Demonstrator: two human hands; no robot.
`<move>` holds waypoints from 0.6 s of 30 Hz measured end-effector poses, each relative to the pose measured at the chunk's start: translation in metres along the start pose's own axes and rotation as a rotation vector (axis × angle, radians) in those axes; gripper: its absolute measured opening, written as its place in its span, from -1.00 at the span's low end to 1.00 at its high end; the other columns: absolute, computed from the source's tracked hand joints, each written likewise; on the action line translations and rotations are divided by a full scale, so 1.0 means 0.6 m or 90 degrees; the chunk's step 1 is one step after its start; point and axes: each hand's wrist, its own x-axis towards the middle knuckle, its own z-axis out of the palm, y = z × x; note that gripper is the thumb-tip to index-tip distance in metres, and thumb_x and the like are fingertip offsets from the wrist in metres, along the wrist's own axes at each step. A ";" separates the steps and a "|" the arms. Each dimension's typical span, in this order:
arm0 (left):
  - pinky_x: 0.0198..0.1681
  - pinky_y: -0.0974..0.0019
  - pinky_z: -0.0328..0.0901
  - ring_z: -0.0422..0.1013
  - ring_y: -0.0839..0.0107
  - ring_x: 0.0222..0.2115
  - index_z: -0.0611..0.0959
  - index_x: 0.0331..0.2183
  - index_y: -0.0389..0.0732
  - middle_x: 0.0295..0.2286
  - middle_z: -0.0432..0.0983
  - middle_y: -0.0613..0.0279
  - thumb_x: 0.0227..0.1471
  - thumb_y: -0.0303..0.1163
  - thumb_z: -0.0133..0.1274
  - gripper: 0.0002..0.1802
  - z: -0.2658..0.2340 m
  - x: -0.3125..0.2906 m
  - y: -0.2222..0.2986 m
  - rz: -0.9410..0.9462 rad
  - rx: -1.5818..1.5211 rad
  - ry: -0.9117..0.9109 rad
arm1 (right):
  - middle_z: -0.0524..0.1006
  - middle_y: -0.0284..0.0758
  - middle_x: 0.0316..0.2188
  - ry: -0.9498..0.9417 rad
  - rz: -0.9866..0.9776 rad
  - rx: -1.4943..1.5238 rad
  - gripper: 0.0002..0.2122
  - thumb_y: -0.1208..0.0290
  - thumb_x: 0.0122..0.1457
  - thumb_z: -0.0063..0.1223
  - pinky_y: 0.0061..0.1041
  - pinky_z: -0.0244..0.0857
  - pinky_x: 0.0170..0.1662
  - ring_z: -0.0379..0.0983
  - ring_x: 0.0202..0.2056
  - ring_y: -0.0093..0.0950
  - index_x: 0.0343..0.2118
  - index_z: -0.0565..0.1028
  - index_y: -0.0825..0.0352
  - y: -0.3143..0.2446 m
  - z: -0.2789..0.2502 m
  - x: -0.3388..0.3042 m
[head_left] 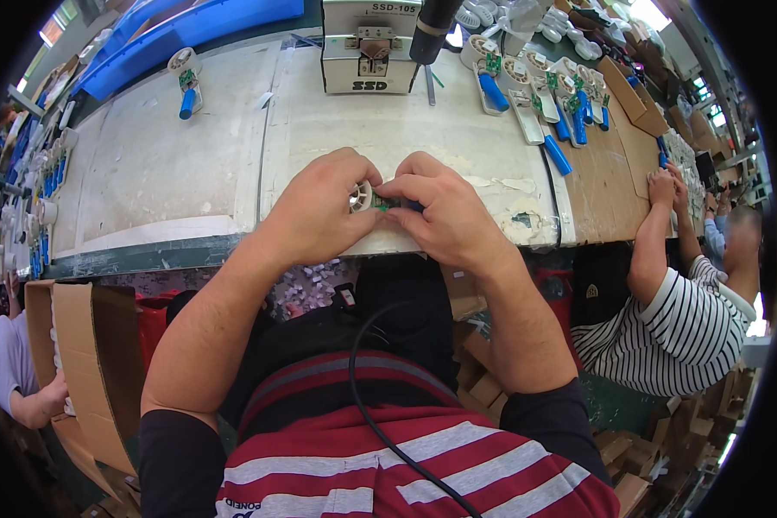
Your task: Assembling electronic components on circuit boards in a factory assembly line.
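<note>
Over the front edge of the bench, both my hands are closed on one small handheld fan assembly (362,198). Its round white head shows at the fingers of my left hand (319,205). My right hand (450,207) pinches the other end, where a bit of green circuit board (382,202) shows between my fingertips. Something dark blue, likely its battery, is mostly covered by the right fingers. Just how the fingertips grip the board is hidden.
A grey metal machine (370,65) stands at the back middle. Open fan halves with blue batteries (558,154) lie back right, and another fan half (186,85) back left near a blue bin (181,39). A co-worker in a striped shirt (678,332) sits at right.
</note>
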 end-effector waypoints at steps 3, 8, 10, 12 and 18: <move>-0.05 0.07 0.41 0.52 0.00 -0.16 0.69 -0.18 -0.25 -0.25 0.58 0.04 -0.02 -0.43 0.35 -0.69 -0.002 0.001 0.002 0.024 0.000 0.002 | 0.58 -0.22 -0.23 -0.009 0.020 0.005 -0.79 0.47 0.10 0.37 -0.19 0.44 -0.08 0.57 -0.18 -0.13 -0.18 0.71 0.30 0.000 -0.001 -0.001; -0.07 0.06 0.41 0.52 0.00 -0.19 0.72 -0.22 -0.25 -0.28 0.57 0.04 0.01 -0.43 0.34 -0.75 -0.003 0.005 -0.001 0.031 0.021 -0.023 | 0.57 -0.21 -0.23 0.032 0.066 0.015 -0.80 0.45 0.13 0.38 -0.22 0.44 -0.08 0.56 -0.17 -0.14 -0.18 0.70 0.33 0.008 -0.002 -0.013; -0.06 0.05 0.41 0.52 -0.01 -0.20 0.72 -0.20 -0.26 -0.29 0.58 0.04 0.02 -0.43 0.33 -0.74 -0.003 0.006 -0.001 0.048 0.032 -0.022 | 0.57 -0.21 -0.24 0.025 0.086 0.071 -0.81 0.44 0.14 0.39 -0.24 0.44 -0.07 0.56 -0.17 -0.15 -0.20 0.69 0.35 0.012 -0.006 -0.017; -0.06 0.05 0.41 0.52 -0.01 -0.20 0.72 -0.20 -0.26 -0.29 0.58 0.04 0.03 -0.43 0.32 -0.74 -0.004 0.008 0.001 0.046 0.030 -0.027 | 0.57 -0.21 -0.24 0.023 0.086 0.069 -0.81 0.44 0.14 0.38 -0.24 0.44 -0.07 0.56 -0.17 -0.15 -0.20 0.69 0.36 0.013 -0.007 -0.016; -0.05 0.04 0.42 0.53 -0.02 -0.19 0.73 -0.19 -0.27 -0.28 0.59 0.03 0.03 -0.43 0.32 -0.74 -0.007 0.012 0.003 0.046 0.050 -0.034 | 0.57 -0.21 -0.23 0.006 0.102 0.052 -0.82 0.43 0.15 0.37 -0.24 0.45 -0.07 0.56 -0.16 -0.15 -0.22 0.68 0.37 0.006 -0.012 -0.009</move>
